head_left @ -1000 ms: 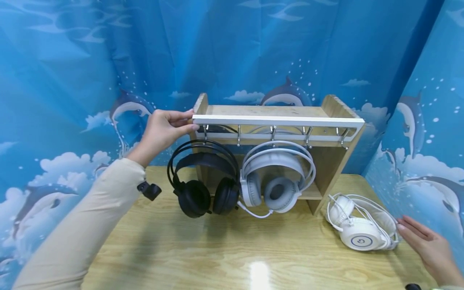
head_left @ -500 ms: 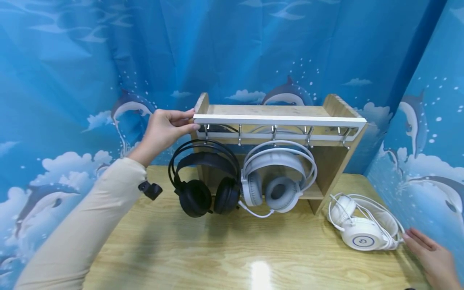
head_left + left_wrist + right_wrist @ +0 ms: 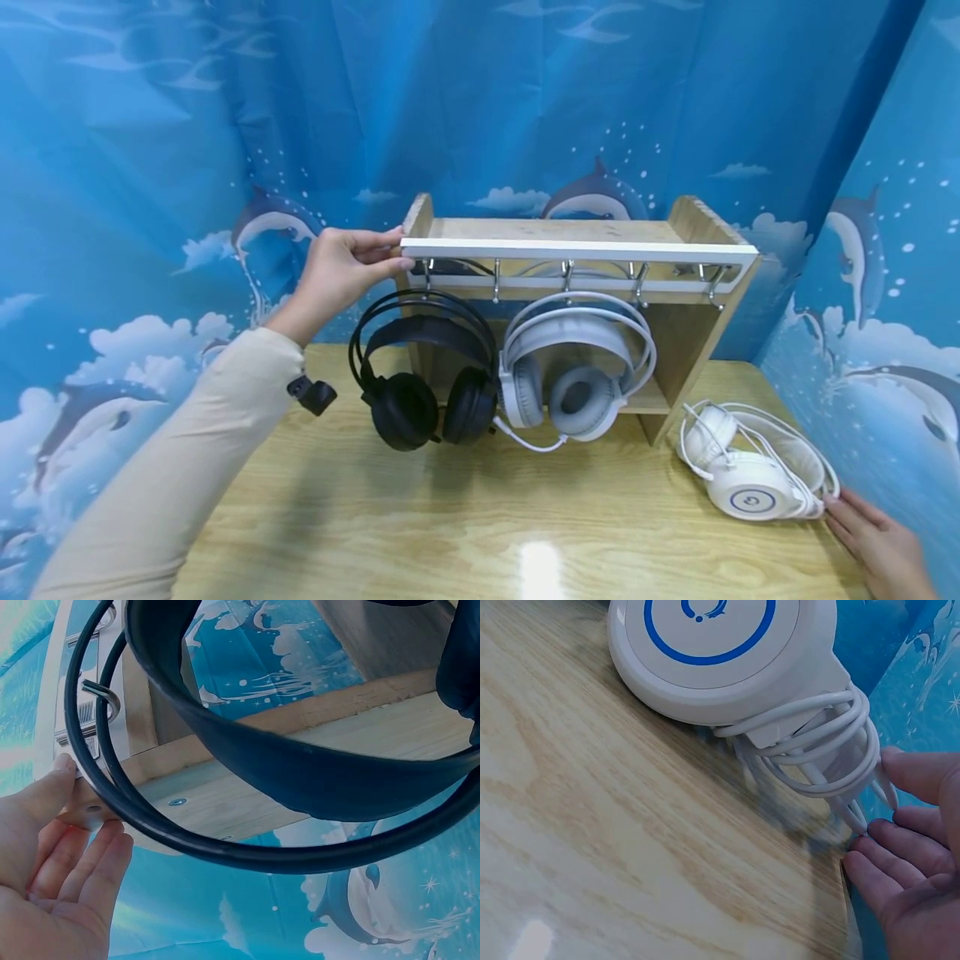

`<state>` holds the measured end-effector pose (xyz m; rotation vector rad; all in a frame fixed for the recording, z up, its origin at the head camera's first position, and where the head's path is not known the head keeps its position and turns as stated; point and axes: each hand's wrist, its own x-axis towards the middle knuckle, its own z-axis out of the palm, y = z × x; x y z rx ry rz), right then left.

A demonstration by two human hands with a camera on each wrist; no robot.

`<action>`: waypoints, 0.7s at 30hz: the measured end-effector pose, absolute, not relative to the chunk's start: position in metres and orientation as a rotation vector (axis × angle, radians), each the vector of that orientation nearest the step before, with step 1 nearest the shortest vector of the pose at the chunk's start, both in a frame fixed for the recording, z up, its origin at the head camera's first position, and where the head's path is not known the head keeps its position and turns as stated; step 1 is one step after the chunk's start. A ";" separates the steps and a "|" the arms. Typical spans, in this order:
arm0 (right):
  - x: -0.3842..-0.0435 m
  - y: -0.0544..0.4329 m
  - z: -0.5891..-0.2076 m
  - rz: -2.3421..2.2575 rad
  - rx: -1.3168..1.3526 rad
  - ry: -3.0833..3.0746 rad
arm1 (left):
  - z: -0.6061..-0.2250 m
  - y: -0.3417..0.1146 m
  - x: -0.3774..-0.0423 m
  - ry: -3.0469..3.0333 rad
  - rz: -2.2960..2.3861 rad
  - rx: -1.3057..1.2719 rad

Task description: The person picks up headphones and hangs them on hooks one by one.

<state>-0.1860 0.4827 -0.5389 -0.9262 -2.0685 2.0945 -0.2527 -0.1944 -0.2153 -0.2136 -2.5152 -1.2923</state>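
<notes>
My left hand [image 3: 347, 260] pinches the left end of a wooden hook rack [image 3: 577, 249], thumb in front and fingers behind. Black headphones [image 3: 429, 331] hang just right of that hand; their headband [image 3: 300, 776] crosses the left wrist view. Beside them hang white headphones with grey ear pads [image 3: 579, 400]. A second white pair of headphones [image 3: 750, 483] lies folded on the table by the rack's right side, its cable [image 3: 817, 742] wound around it. At its right end, my right hand [image 3: 873, 537] has fingertips at the white loops, thumb above and fingers below, loosely bent.
Several metal hooks [image 3: 641, 283] line the rack's front, some with nothing on them at the right. The wooden table [image 3: 420, 533] stretches before the rack. A blue dolphin-print curtain [image 3: 465, 100] stands close behind and on both sides.
My right hand has drawn slightly back and downward along the folded white headphones to their right end. The left hand keeps its grip on the rack.
</notes>
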 end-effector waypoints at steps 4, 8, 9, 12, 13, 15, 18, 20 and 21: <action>-0.189 0.481 -0.541 2.049 -1.064 -2.108 | -0.216 -0.195 -0.253 -2.517 -1.287 -0.213; -0.189 0.478 -0.539 2.046 -1.126 -2.087 | -0.216 -0.194 -0.253 -2.518 -1.276 -0.222; -0.189 0.478 -0.538 2.051 -1.131 -2.079 | -0.216 -0.194 -0.253 -2.518 -1.276 -0.221; -0.188 0.474 -0.534 2.052 -1.133 -2.096 | -0.216 -0.194 -0.253 -2.520 -1.275 -0.216; -0.187 0.473 -0.532 2.058 -1.136 -2.096 | -0.216 -0.194 -0.253 -2.520 -1.275 -0.213; -0.186 0.471 -0.529 2.074 -1.126 -2.096 | -0.216 -0.193 -0.253 -2.520 -1.280 -0.207; -0.185 0.469 -0.525 2.111 -1.119 -2.064 | -0.216 -0.193 -0.253 -2.519 -1.278 -0.208; -0.183 0.468 -0.522 2.145 -1.107 -2.019 | -0.216 -0.193 -0.252 -2.518 -1.276 -0.217; -0.182 0.468 -0.521 2.166 -1.096 -1.995 | -0.216 -0.193 -0.252 -2.518 -1.273 -0.223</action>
